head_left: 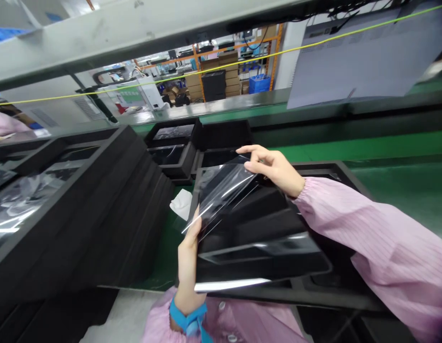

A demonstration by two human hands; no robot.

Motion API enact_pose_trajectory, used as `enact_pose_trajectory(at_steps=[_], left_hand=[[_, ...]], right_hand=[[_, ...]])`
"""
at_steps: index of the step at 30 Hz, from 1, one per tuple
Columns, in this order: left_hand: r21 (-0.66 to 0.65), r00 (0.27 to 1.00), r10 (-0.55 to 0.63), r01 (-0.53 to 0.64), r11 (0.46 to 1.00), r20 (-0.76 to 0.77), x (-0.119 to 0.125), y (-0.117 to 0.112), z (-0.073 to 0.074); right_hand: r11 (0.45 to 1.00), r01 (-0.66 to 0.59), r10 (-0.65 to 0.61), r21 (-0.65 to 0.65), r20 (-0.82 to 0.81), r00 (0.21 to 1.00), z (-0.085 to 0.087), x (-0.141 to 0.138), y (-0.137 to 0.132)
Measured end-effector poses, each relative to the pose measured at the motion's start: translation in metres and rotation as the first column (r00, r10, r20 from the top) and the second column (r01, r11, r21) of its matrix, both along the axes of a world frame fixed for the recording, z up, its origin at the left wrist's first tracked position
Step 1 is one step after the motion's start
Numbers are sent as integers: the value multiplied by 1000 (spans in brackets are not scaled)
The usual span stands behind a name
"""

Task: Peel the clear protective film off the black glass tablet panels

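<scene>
A glossy black screen panel (256, 228) is held tilted in front of me. My left hand (190, 245) grips its left edge, with a blue band round the wrist. At the top, my right hand (272, 166) pinches the edge of a clear plastic film (224, 188). The film is lifted and curled over the panel's upper left part; the lower part of the panel shows bright reflections. Beneath the panel lies a black foam tray (344, 174), mostly hidden by the panel and my right arm.
Black foam trays (135, 166) form a tall stack on the left, with crumpled clear film (31, 193) on top. Smaller foam trays (181, 159) stand behind the panel. A white cloth (182, 204) lies on the green bench (395, 186). White sheets (349, 62) hang at the back right.
</scene>
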State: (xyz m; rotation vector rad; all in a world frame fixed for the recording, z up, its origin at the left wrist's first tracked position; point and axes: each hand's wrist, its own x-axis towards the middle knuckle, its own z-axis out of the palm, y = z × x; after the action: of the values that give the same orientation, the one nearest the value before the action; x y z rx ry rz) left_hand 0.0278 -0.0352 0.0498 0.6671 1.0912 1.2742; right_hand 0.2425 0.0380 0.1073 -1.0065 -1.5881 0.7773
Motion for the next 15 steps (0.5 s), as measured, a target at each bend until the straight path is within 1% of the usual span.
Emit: enact_pose_trajectory(at_steps=[3,5,7,11,15], left_hand=[[53,998,-19,16,998,67,9,-8,21],[73,997,-27,22,997,79,15,-10,34],[109,995,-42,32,994,93,18,-12,44],[165,990,-72,52,985,119,19,-13,53],[175,983,-88,59,983,162,18,-15,54]], right_hand=[[999,20,-27,-47,-159,987,-9,5,9],[999,27,-32,-25,-220,975,-10,7,11],[999,27,-21,21,-247,969,-8,9,11],[996,47,-26,77,-260,965,1,9,6],[994,74,-48,85,-267,963,6,7,2]])
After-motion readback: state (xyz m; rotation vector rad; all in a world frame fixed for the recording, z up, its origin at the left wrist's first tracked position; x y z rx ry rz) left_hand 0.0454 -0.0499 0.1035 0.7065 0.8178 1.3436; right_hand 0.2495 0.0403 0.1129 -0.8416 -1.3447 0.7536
